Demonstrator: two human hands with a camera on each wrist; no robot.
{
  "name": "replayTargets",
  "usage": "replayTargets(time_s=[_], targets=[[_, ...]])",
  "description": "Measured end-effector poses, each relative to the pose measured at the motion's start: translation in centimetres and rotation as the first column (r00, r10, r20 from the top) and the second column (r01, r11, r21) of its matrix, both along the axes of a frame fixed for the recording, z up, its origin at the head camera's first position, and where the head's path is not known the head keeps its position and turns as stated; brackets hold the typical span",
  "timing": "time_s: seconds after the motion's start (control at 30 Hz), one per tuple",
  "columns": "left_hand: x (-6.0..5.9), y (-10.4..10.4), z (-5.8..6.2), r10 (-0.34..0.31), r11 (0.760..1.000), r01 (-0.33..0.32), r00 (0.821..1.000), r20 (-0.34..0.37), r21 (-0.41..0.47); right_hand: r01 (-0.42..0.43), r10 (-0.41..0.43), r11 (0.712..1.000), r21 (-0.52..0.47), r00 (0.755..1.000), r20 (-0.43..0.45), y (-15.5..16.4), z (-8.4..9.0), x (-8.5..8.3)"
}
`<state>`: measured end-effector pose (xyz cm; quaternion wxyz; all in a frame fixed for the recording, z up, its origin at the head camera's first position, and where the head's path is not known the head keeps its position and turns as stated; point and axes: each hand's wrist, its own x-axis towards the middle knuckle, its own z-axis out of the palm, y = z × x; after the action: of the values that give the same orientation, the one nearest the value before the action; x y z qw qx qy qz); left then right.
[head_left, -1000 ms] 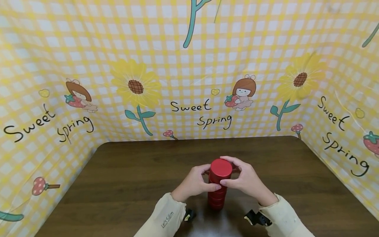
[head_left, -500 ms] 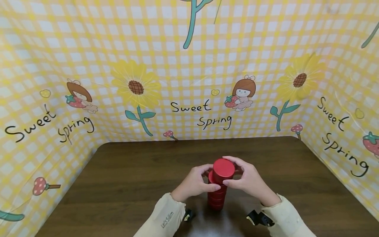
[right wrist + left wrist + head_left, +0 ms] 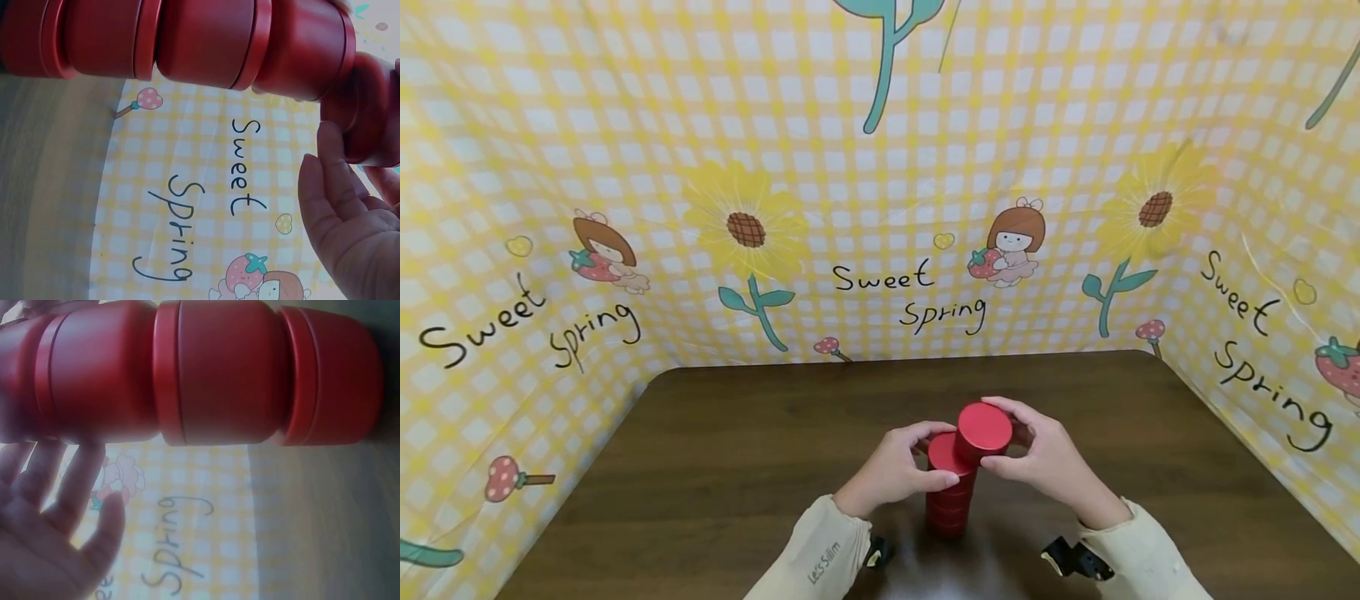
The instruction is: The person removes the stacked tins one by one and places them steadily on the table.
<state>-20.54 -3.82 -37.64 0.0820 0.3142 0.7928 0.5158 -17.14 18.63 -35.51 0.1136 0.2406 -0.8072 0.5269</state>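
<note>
My right hand (image 3: 1051, 467) grips the top red tin (image 3: 984, 432), shifted right off the stack of red tins (image 3: 950, 492) near me on the table (image 3: 737, 467). My left hand (image 3: 891, 471) holds the stack's upper tin steady.

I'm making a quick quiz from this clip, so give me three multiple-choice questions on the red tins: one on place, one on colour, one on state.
1. Where does the stack of tins stand?
A. on the brown table
B. on a shelf
C. on the floor

2. What colour is the top tin?
A. blue
B. red
C. white

3. How does the top tin sit?
A. centred on the stack
B. flat on the table
C. held off to the right side

Answers:
1 A, the stack's base rests on the wood.
2 B, every tin is red.
3 C, the right hand grips it while the left hand holds the stack.
</note>
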Motion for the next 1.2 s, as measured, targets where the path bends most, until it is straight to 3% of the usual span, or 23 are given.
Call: replayTargets(time_s=[0.33,0.9,1.2], targets=[[0.1,0.1,-0.3,0.007,1.000,-0.007,0.999,0.034,0.012,-0.005,0.004,0.999,-0.033,1.000,-0.018,1.2,-0.6,0.8],[-0.1,-0.3,0.2,-0.004,1.000,0.005,0.999,0.050,-0.012,0.091,-0.091,0.996,-0.015,0.996,-0.017,2.8,-0.8,1.0],[0.1,0.0,0.3,0.006,1.000,-0.005,0.998,0.057,-0.007,0.129,-0.120,0.989,0.072,0.985,-0.120,4.2,-1.5,1.2]])
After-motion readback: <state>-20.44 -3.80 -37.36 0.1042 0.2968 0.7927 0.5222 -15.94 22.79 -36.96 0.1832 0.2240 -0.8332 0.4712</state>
